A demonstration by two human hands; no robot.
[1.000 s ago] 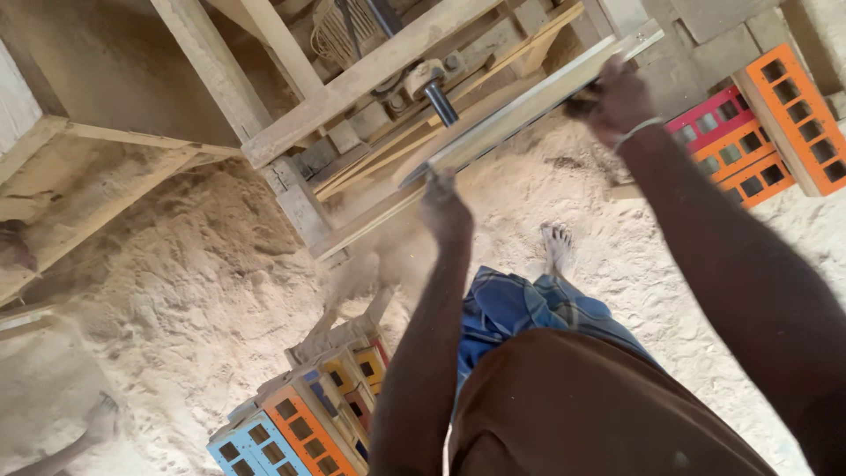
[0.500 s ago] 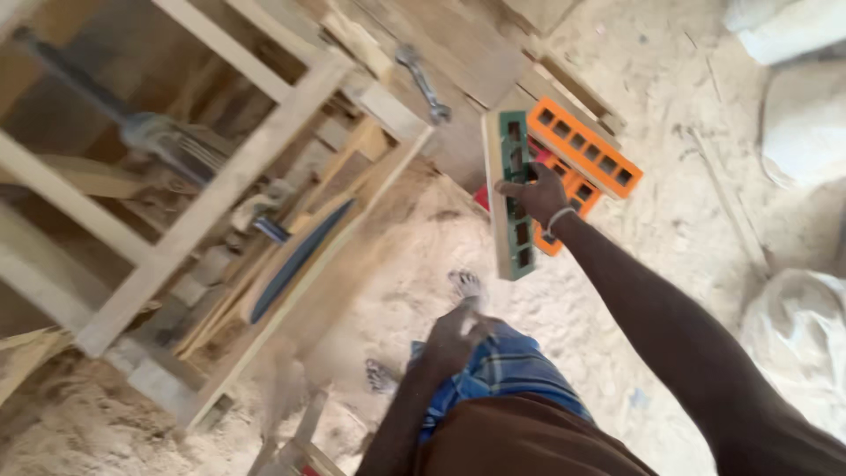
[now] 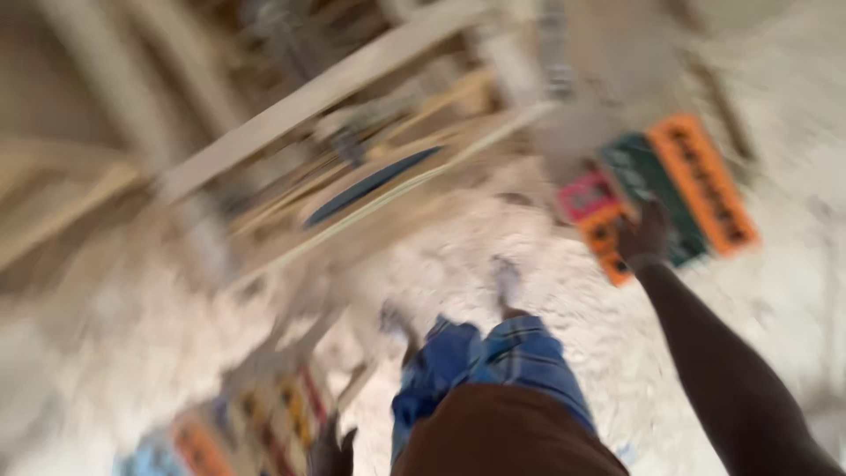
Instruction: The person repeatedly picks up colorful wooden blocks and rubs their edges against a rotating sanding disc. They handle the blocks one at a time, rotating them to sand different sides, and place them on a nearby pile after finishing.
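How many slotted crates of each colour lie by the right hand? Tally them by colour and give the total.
Orange crates: 2 (one long, one smaller at)
Green crate: 1
Pink crate: 1
Total by the right hand: 4, as far as the blur lets me tell.
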